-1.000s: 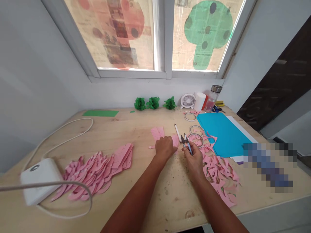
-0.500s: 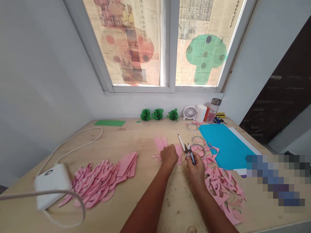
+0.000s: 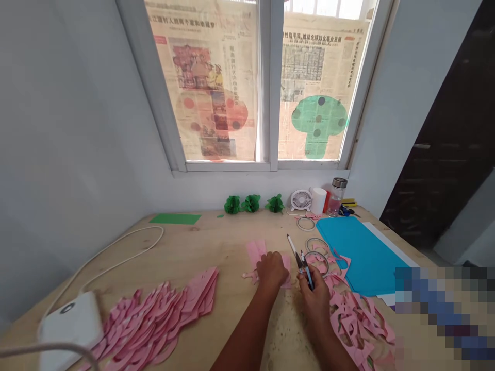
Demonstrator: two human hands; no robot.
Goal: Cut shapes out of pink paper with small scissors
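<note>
My left hand [image 3: 273, 270] is closed over pink paper pieces [image 3: 256, 252] on the wooden table, its fingertips hidden behind the knuckles. Just to the right, my right hand [image 3: 315, 288] grips scissors [image 3: 305, 268] whose dark blades point up and away from me. A white pen [image 3: 291, 242] lies beside the blade tips. Pink paper scraps [image 3: 353, 319] spread right of my right hand, and a stack of cut pink paper shapes [image 3: 154, 319] lies to the left.
Blue sheets [image 3: 359, 252] lie at the right, near tape rings [image 3: 317, 263]. Green paper flowers [image 3: 252, 202], a small fan [image 3: 301, 200] and a glass bottle [image 3: 337, 198] stand along the wall. A white device [image 3: 71, 330] with a cable [image 3: 127, 234] sits at the left.
The view has tilted up, showing more of the window and moving the table lower. Both hands stay close to the same places, and the scissor blades look closer together.
</note>
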